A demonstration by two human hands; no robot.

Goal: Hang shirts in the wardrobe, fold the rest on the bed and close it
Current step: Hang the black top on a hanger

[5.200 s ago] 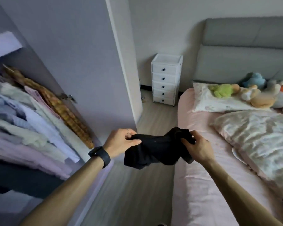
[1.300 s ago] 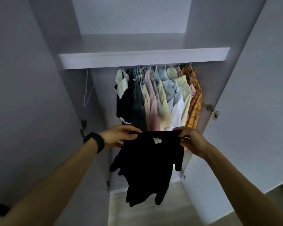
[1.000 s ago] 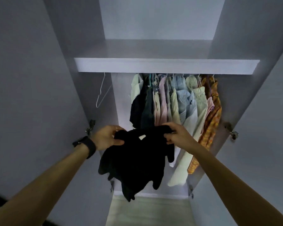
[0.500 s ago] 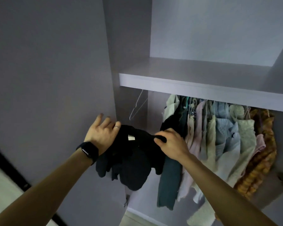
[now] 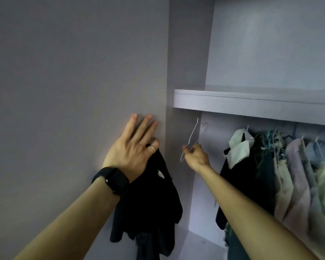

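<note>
My left hand (image 5: 131, 152) lies against the wardrobe panel (image 5: 83, 72), three fingers straight and spread. The ringed finger crooks over the top edge of the shirt (image 5: 154, 199); I can't see my thumb. My right hand (image 5: 195, 156) pinches the lower wire of a bare hanger (image 5: 193, 131) that hangs under the left end of the shelf (image 5: 251, 102).

The shirt hangs limp from my left hand, beside the panel's edge and just outside the wardrobe. It looks light, soft and floppy, so it'll sag wherever I don't support it. I'd take it at the collar or shoulders, where the hanger has to go in. The wire looks thin and springy, so I'd grip it near the neck.

The shirt is plain black and crumpled, with a small pale label showing. Other clothes (image 5: 289, 175) hang in a row to the right.
</note>
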